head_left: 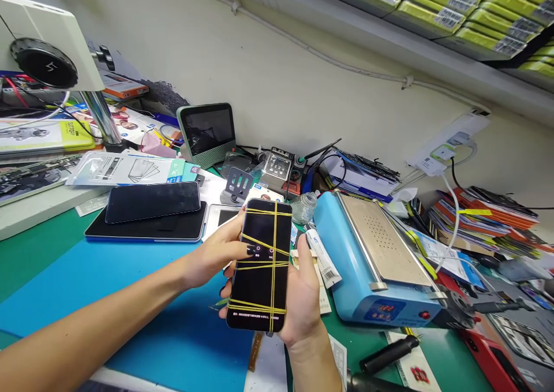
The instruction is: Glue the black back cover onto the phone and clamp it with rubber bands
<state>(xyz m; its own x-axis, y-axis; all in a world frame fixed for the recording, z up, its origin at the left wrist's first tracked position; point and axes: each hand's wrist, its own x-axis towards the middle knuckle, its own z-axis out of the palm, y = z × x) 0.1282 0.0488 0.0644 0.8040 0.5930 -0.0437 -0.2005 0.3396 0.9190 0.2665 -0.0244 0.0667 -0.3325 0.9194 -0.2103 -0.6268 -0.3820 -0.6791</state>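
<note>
A smartphone point(259, 285) with yellow rubber bands stretched round it lies upright in my right hand point(305, 305). The palm supports its back and right edge, and the fingertips curl round the left edge. My right thumb points up beside the screen. My left hand point(219, 247) grips the phone's upper left side, its thumb over the screen near two small icons; its other fingers are partly hidden. The dark screen is lit, with a line of small text at the bottom. Beneath the hands is a blue mat point(173, 311).
A phone point(151, 201) rests on a dark tablet point(142, 227) at left. To the right stands a blue heating plate machine point(367, 259) with a lit display. Behind are a glass jar point(304, 207), a white tube point(324, 259) and a smart display point(208, 129). A microscope point(47, 45) overhangs the left.
</note>
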